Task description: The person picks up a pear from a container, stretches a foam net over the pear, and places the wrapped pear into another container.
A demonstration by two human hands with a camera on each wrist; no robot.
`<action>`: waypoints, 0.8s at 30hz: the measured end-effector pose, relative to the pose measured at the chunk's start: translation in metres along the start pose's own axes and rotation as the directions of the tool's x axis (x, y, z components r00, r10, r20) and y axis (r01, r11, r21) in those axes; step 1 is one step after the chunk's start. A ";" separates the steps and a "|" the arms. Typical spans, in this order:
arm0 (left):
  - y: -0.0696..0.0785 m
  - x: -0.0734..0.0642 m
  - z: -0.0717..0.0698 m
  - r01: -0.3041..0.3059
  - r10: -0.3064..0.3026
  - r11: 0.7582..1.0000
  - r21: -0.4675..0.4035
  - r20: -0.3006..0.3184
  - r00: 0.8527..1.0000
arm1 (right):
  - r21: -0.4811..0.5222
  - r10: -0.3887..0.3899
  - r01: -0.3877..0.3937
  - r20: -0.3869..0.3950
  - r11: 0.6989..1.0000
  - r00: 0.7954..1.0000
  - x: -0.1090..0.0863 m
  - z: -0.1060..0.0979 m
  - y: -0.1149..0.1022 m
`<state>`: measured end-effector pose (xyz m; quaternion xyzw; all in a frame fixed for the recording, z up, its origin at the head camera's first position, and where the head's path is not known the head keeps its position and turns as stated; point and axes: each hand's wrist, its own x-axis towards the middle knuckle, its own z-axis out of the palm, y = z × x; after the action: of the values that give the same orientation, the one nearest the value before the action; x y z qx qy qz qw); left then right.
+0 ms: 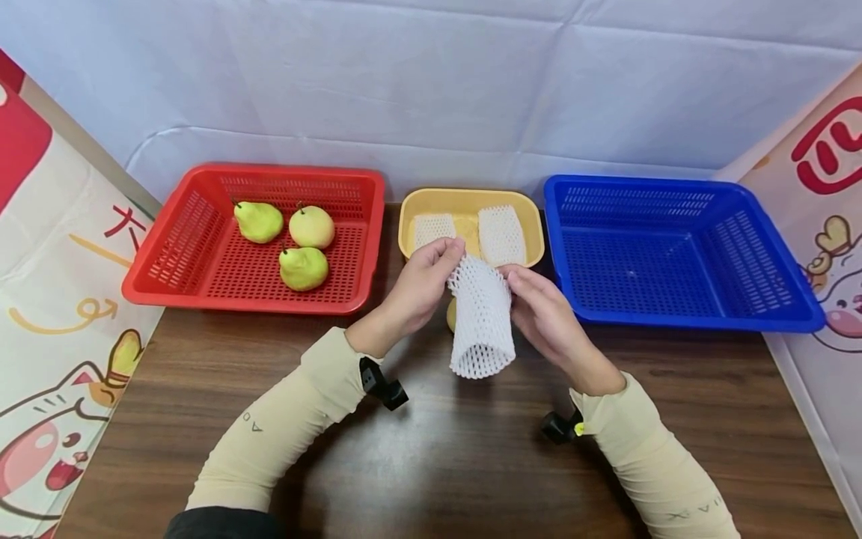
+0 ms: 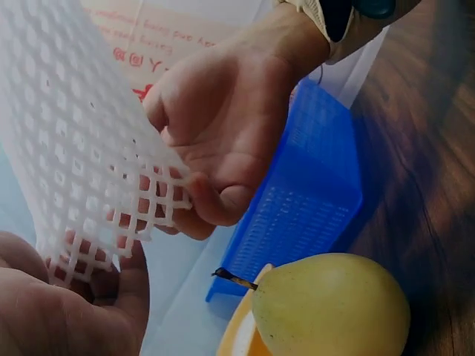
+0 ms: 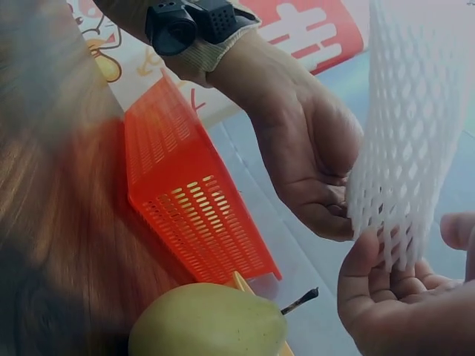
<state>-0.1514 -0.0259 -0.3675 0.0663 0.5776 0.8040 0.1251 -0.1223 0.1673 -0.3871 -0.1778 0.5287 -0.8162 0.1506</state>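
Note:
A white foam fruit net (image 1: 481, 318) hangs between my two hands over the table, its round lower mouth open toward me. My left hand (image 1: 420, 281) pinches its far end on the left side. On the right side of that same end, the fingers of my right hand (image 1: 542, 314) hold the edge. In the left wrist view both hands have fingertips at the mesh rim. Below the net a yellow-green pear (image 2: 334, 304) with a dark stem sits on the table; the net hides most of it in the head view.
On the left, a red basket (image 1: 252, 299) holds a few pears (image 1: 303, 269). A yellow tray (image 1: 404, 224) with more foam nets (image 1: 501, 233) stands behind my hands. To the right is a blue basket (image 1: 673, 318). A pale cloth (image 1: 404, 90) hangs behind them.

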 end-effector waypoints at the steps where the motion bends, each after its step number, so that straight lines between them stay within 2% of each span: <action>1: 0.000 0.000 0.000 0.006 -0.006 1.000 -0.009 -0.006 1.000 | -0.005 0.007 -0.007 0.005 1.000 1.000 0.000 0.000 0.000; 6: 0.000 0.000 0.000 0.041 -0.041 0.999 -0.016 -0.009 0.999 | -0.046 0.027 -0.028 -0.015 0.999 1.000 0.000 0.001 0.001; 11: 0.001 -0.003 0.001 0.116 -0.116 0.993 -0.001 0.034 0.993 | 0.001 -0.016 0.016 -0.084 1.000 0.996 -0.001 0.004 0.001; 16: 0.003 -0.006 0.001 0.226 -0.230 0.972 0.062 0.054 0.972 | 0.072 -0.064 0.075 -0.149 0.995 0.987 0.002 0.007 0.002; 19: 0.003 -0.008 0.001 0.268 -0.276 0.955 0.130 0.047 0.960 | 0.104 -0.074 0.092 -0.167 0.990 0.983 0.002 0.009 0.002; 24: -0.001 -0.011 -0.001 0.255 -0.274 0.943 0.214 0.065 0.959 | 0.118 -0.042 0.065 -0.192 0.991 0.981 0.002 0.010 0.004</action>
<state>-0.1405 -0.0294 -0.3686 0.0384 0.6538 0.7126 0.2516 -0.1192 0.1574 -0.3869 -0.1041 0.4840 -0.8643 0.0885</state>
